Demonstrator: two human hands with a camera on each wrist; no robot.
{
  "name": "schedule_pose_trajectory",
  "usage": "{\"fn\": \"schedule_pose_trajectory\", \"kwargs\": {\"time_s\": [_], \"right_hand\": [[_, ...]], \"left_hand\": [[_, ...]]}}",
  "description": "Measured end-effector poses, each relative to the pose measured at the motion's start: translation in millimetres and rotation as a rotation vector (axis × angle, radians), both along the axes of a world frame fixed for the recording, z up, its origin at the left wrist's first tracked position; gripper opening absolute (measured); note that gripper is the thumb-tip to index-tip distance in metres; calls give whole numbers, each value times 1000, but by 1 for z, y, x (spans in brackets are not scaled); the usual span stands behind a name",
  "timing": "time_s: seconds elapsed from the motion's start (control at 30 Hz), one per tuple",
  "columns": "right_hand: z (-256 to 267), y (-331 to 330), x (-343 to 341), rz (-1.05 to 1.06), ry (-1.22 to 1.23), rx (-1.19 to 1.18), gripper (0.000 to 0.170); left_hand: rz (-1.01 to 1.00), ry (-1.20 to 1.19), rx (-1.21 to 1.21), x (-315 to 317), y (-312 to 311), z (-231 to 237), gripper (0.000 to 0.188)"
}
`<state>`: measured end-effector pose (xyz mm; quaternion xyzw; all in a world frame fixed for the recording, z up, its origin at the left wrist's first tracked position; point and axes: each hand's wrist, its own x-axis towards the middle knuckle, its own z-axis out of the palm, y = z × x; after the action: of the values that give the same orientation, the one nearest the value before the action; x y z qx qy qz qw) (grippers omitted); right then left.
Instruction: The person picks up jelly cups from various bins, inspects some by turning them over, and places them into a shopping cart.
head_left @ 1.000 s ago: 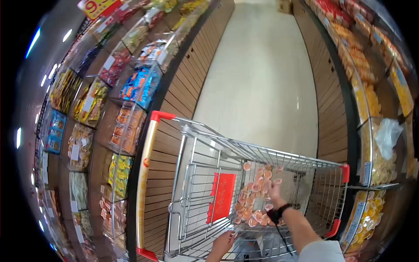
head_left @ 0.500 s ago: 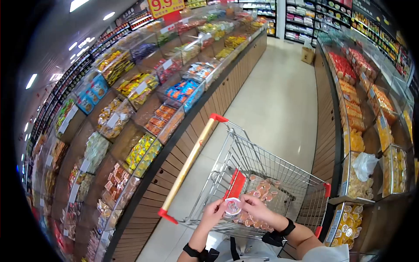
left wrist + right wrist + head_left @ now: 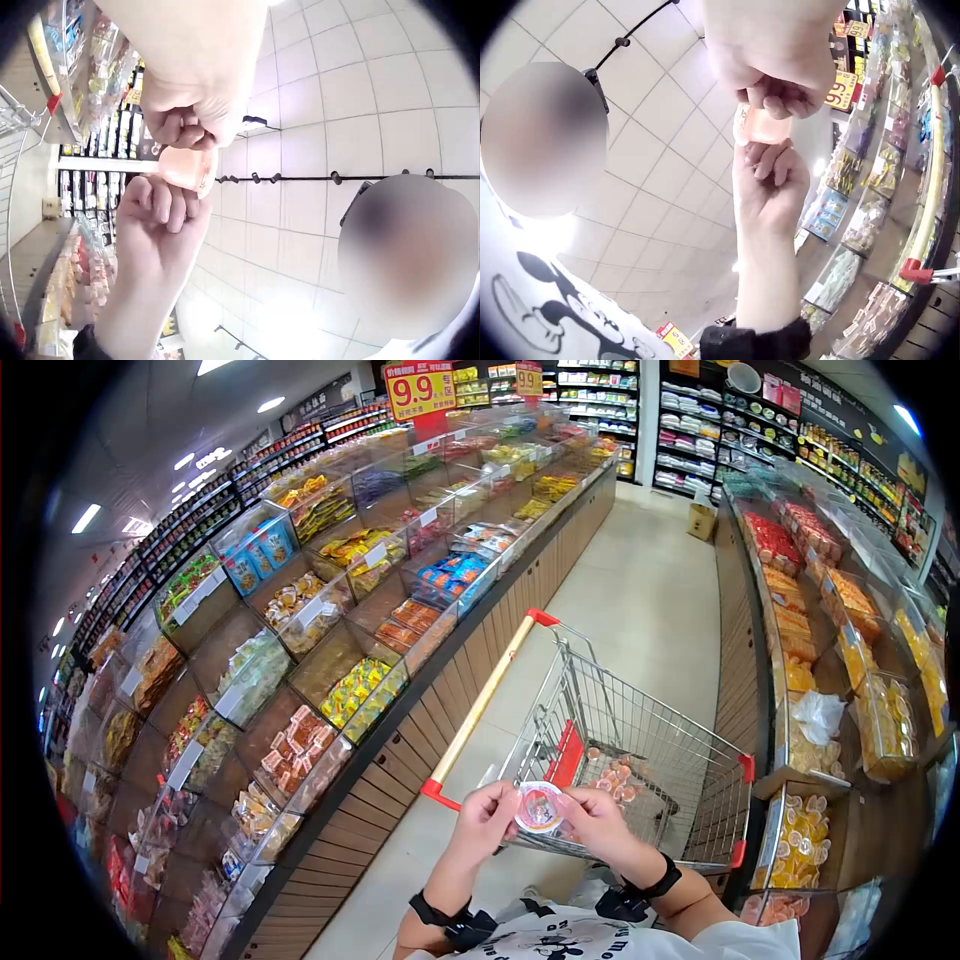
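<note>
Both hands hold one small jelly cup [image 3: 540, 807] in front of the chest, its round printed lid facing up toward the head. My left hand [image 3: 488, 817] pinches the cup's left side, and my right hand [image 3: 600, 824] grips the opposite side. In the left wrist view the peach-coloured body of the cup [image 3: 184, 166] shows between the two sets of curled fingers. The right wrist view has the same cup [image 3: 767, 126] from below. Beyond the hands, several similar cups [image 3: 612, 775] lie in the metal shopping cart [image 3: 650, 730].
The cart's yellow handle [image 3: 490, 705] stands to the left. Clear-walled snack bins [image 3: 360, 690] line the left side of the aisle, with more bins [image 3: 800, 840] on the right. A cardboard box [image 3: 700, 520] sits on the floor farther along the aisle [image 3: 640, 590].
My right hand has come up out of the cart and a jelly cup is now held between both hands. The head view has tilted up, showing more of the aisle.
</note>
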<state>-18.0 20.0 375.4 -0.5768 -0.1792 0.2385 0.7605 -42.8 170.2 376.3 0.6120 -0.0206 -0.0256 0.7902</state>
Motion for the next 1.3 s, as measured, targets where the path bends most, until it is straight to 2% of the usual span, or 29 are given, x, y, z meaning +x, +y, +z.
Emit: {"fn": "schedule_pose_trajectory", "kwargs": {"time_s": [0.1,0.17,0.27,0.37,0.4,0.53,0.63,0.67,0.8,0.97,1.1,1.13,1.2,1.3], "right_hand": [[4,-1,-17,-62,34,52,22],[12,-7,-23,-204,-38,52,22],[31,-26,-32,-474,-286,-83,23],[36,-55,-50,-517,-247,-193,27],[48,-61,-62,-557,-225,-110,30],[44,-95,-94,-581,-83,193,30],[51,-127,-120,-550,-207,124,31],[52,-140,-129,-562,-245,29,31],[58,-182,-164,-721,-264,73,35],[51,-243,-202,-764,-320,77,33],[35,-285,-224,-855,-232,-50,32],[26,-296,-227,-909,-140,-60,31],[-14,-321,-220,-1087,33,48,29],[-98,-368,-221,-1333,171,130,26]], "left_hand": [[-132,-27,35,-1,8,8,20],[-199,-79,54,2,-3,12,20],[-27,-205,118,-5,-40,24,21],[-150,-207,46,-9,-68,35,21],[-203,-194,36,-9,-76,41,21],[-669,-206,141,1,-112,70,23],[-1040,-184,195,12,-153,83,24],[-1122,-176,186,12,-170,84,25],[-1306,-82,130,-6,-238,86,23],[-1441,-59,78,-41,-307,93,21],[-1312,-126,174,-60,-356,66,20],[-1268,-126,209,-63,-369,55,20],[-1206,-77,289,-66,-397,24,21],[-1246,-167,445,-71,-444,-64,21]]}}
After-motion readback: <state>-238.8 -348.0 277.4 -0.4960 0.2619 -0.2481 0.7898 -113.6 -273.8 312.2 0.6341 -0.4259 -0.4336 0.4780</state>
